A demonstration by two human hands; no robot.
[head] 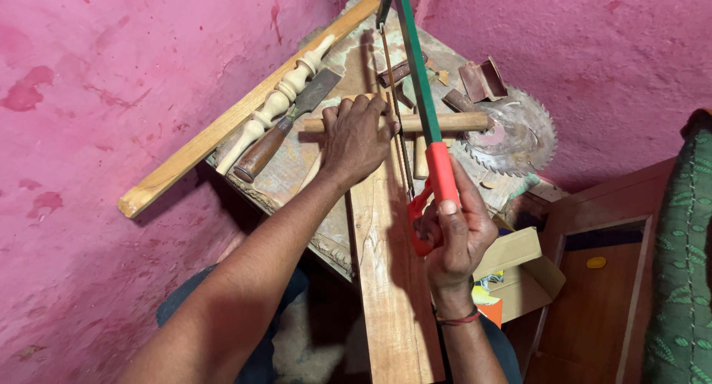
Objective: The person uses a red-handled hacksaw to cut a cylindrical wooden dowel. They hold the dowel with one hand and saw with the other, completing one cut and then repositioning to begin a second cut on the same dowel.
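On workbench (297,176), left hand (356,136) pinning dowel (452,122), right hand (454,232) gripping hacksaw (424,95)

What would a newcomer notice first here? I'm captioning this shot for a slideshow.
The hacksaw, green frame and red handle, stands out at centre, gripped by the right hand and set across a dowel. The left hand presses that dowel onto the bench. Bright pink walls surround it all, with a toothed saw disc lying to the right.
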